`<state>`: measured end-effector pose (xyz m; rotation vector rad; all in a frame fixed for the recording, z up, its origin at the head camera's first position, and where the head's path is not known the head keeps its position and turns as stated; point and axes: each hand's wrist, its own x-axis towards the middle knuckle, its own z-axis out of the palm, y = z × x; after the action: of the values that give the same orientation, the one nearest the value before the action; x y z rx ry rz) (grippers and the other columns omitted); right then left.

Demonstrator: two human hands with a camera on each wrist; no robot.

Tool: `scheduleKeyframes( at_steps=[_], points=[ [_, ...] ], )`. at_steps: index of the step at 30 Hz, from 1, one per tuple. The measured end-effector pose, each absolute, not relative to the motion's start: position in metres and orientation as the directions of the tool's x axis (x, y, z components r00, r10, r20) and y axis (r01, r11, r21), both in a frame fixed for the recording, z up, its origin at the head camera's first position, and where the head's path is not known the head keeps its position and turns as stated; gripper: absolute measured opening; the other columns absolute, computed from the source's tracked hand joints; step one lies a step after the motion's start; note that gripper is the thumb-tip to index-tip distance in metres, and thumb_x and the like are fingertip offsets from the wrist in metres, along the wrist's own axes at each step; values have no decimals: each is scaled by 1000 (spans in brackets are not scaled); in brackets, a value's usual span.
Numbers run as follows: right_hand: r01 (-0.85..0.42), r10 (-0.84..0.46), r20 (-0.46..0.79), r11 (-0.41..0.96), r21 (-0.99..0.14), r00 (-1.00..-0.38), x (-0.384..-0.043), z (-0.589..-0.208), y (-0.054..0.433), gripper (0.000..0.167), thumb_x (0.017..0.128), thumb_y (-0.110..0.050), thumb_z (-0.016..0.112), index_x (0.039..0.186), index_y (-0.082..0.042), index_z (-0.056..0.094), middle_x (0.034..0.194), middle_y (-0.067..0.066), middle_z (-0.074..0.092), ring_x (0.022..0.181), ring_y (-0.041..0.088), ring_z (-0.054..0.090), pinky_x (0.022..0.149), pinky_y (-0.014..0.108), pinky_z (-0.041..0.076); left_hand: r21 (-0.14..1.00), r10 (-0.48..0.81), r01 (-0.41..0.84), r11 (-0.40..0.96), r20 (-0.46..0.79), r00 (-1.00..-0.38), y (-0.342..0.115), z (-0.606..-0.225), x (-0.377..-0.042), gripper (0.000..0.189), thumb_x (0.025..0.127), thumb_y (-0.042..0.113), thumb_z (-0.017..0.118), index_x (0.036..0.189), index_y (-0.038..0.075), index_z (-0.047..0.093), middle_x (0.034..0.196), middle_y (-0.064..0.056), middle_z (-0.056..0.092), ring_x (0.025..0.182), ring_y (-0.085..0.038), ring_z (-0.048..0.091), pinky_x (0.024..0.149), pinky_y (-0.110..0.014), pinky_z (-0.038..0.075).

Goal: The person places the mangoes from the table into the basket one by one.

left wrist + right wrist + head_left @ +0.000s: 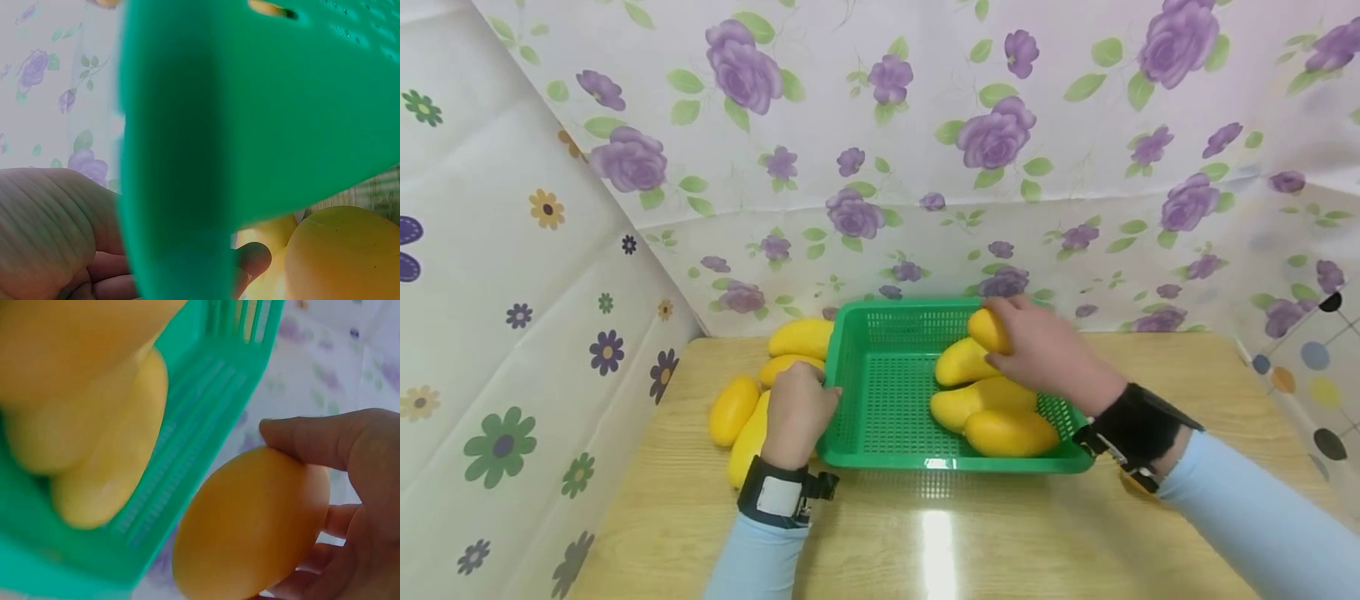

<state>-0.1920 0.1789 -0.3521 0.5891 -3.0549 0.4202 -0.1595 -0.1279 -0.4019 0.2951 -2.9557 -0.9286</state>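
Note:
A green perforated plastic basket (880, 462) stands on the wooden table. My left hand (800, 412) grips its left rim; the left wrist view shows fingers on both sides of the green wall (300, 125). Over the basket's back right corner, my right hand (1048, 346) holds a yellow mango (988, 331), thumb on one side and fingers on the other in the right wrist view. Below it, inside the basket's right half, lie a mango (961, 363) towards the back, another mango (977, 400) and a front mango (1011, 433).
Several mangoes lie left of the basket, among them a back mango (801, 338) and an outer mango (733, 410). Part of a yellow object (1138, 483) shows beneath my right wrist. Flowered cloth (925, 167) hangs behind the wooden table (1000, 542).

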Motion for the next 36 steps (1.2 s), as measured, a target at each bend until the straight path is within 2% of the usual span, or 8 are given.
scheduleKeyframes(
  at_steps=[5, 9, 13, 20, 25, 31, 36],
  points=[
    [-457, -474, 12, 843, -283, -881, -184, -356, 144, 69, 81, -33, 70, 139, -13, 38, 126, 10, 52, 97, 22, 58, 80, 38, 53, 569, -189, -175, 803, -35, -981, -128, -401, -160, 22, 80, 21, 73, 65, 6, 64, 56, -6, 56, 49, -17, 55, 43, -26, 44],
    [-527, -544, 7, 808, -262, -839, -179, -362, 122, 67, 81, -34, 70, 137, -12, 41, 120, 7, 55, 92, 17, 58, 80, 34, 53, 573, -191, -186, 798, -52, -980, -128, -402, -160, 24, 80, 21, 72, 64, 7, 63, 55, -6, 55, 49, -17, 55, 44, -26, 44],
    [-561, -590, -33, 783, -267, -807, -175, -368, 105, 67, 80, -37, 70, 136, -13, 42, 120, 5, 56, 90, 13, 57, 80, 30, 52, 574, -192, -187, 797, -54, -980, -128, -403, -160, 25, 80, 21, 72, 62, 7, 62, 54, -6, 53, 49, -17, 55, 43, -25, 44],
    [-583, -629, -115, 763, -278, -768, -167, -381, 86, 64, 80, -35, 69, 136, -16, 42, 119, 3, 56, 89, 11, 57, 78, 28, 50, 574, -187, -183, 798, -54, -981, -127, -404, -160, 30, 80, 21, 72, 58, 8, 58, 49, 0, 39, 45, -16, 50, 42, -25, 42],
    [-594, -647, -153, 753, -283, -747, -161, -390, 81, 65, 80, -32, 70, 136, -14, 41, 115, 3, 56, 84, 11, 56, 72, 26, 50, 572, -181, -176, 801, -48, -982, -126, -403, -159, 36, 81, 21, 72, 54, 9, 51, 50, 2, 29, 43, -15, 46, 41, -24, 40],
    [-620, -680, -197, 729, -290, -707, -159, -399, 76, 66, 82, -33, 69, 137, -15, 40, 119, 4, 55, 89, 11, 57, 76, 26, 51, 569, -183, -167, 805, -29, -983, -126, -402, -158, 37, 81, 21, 72, 53, 10, 49, 50, 2, 28, 42, -15, 43, 40, -24, 39],
    [-608, -671, -235, 739, -291, -703, -160, -406, 74, 67, 82, -34, 69, 138, -16, 38, 120, 4, 54, 90, 11, 57, 76, 26, 51, 567, -178, -159, 808, -23, -984, -126, -401, -158, 37, 81, 20, 72, 53, 10, 50, 50, 3, 28, 42, -15, 43, 40, -24, 38]
  ],
)
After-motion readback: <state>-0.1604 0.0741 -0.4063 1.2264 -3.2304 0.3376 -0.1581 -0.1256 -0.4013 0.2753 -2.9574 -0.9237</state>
